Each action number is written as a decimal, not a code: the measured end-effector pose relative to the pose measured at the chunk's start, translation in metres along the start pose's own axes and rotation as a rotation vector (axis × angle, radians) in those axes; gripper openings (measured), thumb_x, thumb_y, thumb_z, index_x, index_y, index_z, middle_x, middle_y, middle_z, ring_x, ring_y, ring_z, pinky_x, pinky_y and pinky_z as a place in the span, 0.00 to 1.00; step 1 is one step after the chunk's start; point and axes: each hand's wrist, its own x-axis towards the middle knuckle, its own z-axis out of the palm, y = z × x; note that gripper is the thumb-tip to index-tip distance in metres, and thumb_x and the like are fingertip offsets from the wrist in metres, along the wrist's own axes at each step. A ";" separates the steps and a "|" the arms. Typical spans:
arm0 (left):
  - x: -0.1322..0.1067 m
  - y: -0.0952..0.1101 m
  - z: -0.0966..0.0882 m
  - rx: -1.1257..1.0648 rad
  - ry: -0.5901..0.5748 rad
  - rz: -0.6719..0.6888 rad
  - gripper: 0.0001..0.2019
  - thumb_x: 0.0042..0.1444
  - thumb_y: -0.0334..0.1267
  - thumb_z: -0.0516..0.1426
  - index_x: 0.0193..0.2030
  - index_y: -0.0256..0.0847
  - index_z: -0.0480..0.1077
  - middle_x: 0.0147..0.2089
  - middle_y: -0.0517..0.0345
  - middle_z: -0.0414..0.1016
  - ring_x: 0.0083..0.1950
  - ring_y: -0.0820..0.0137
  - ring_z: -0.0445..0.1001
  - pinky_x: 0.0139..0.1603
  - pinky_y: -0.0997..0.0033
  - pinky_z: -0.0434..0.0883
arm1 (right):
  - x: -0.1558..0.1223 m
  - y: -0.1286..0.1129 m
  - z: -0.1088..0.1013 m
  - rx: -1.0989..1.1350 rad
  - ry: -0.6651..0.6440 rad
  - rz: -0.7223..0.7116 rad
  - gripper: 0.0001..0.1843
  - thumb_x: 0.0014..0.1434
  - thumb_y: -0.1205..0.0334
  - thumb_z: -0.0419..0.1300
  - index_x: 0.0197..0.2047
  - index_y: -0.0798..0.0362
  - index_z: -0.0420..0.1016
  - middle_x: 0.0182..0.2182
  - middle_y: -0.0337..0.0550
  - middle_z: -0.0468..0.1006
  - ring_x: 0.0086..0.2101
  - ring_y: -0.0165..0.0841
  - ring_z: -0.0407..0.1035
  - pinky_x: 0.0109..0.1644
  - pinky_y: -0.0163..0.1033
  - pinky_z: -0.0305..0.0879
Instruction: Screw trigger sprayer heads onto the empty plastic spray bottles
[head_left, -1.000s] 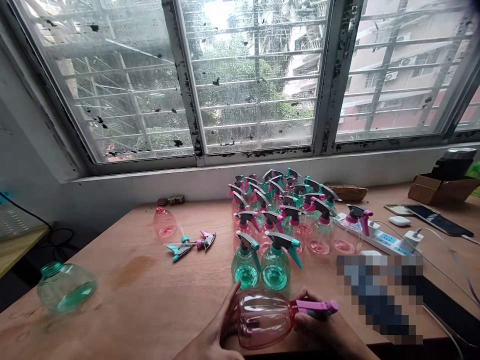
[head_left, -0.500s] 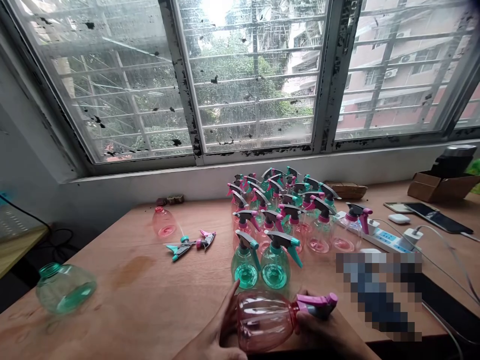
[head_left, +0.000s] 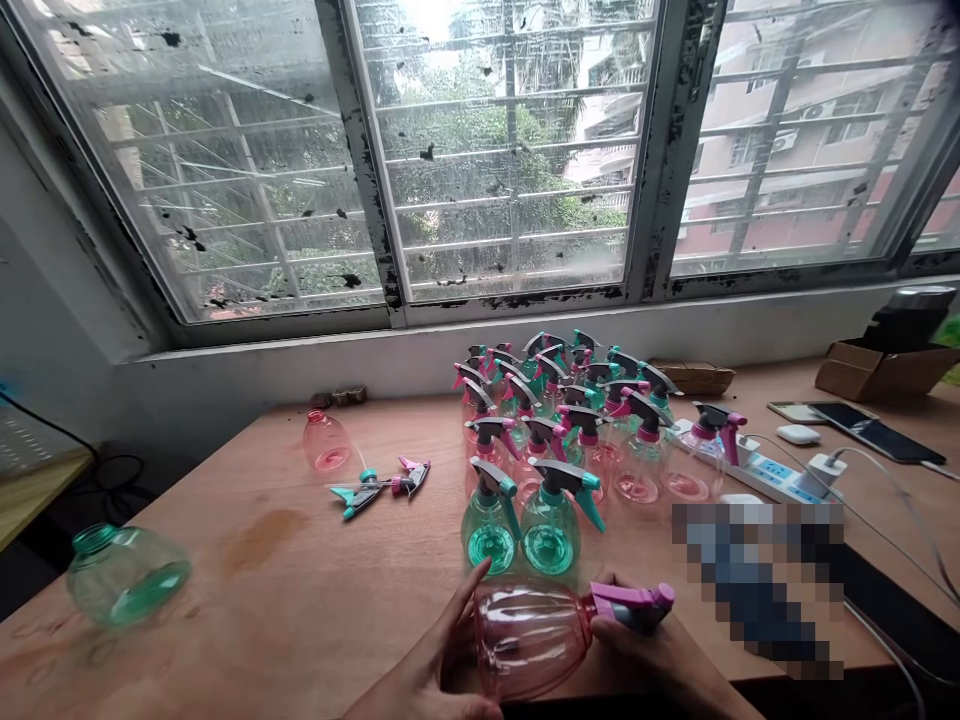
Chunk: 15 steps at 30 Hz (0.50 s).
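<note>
At the bottom centre of the frame, a pink spray bottle (head_left: 529, 640) is held sideways between two hands. The left hand's (head_left: 435, 665) fingers cup its base; the right hand (head_left: 637, 650) grasps the neck, below the sprayer head (head_left: 630, 603). Just beyond stand two green spray bottles (head_left: 551, 535). Loose sprayers (head_left: 411, 480) lie left of centre, and an open green bottle (head_left: 124, 575) sits lower left.

The person's left hand (head_left: 433, 668) cups the base of a sideways pink spray bottle (head_left: 531, 640); the right hand (head_left: 636, 652) grips its neck. Two green bottles (head_left: 551, 530) stand just beyond on the table (head_left: 300, 610).
</note>
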 end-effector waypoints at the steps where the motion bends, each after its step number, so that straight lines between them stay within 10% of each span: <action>1: 0.000 0.000 0.001 -0.003 0.004 -0.005 0.54 0.54 0.38 0.70 0.77 0.59 0.38 0.75 0.48 0.58 0.75 0.48 0.58 0.73 0.43 0.59 | 0.000 -0.001 0.001 -0.001 0.002 0.015 0.24 0.52 0.40 0.70 0.32 0.51 0.69 0.24 0.32 0.64 0.26 0.31 0.54 0.32 0.37 0.54; 15: -0.002 -0.006 -0.004 0.079 -0.019 0.034 0.51 0.53 0.45 0.70 0.76 0.55 0.43 0.77 0.46 0.52 0.78 0.48 0.51 0.77 0.42 0.47 | -0.011 0.004 0.005 -0.004 0.109 0.095 0.28 0.46 0.38 0.74 0.38 0.53 0.79 0.28 0.42 0.77 0.31 0.42 0.71 0.38 0.43 0.68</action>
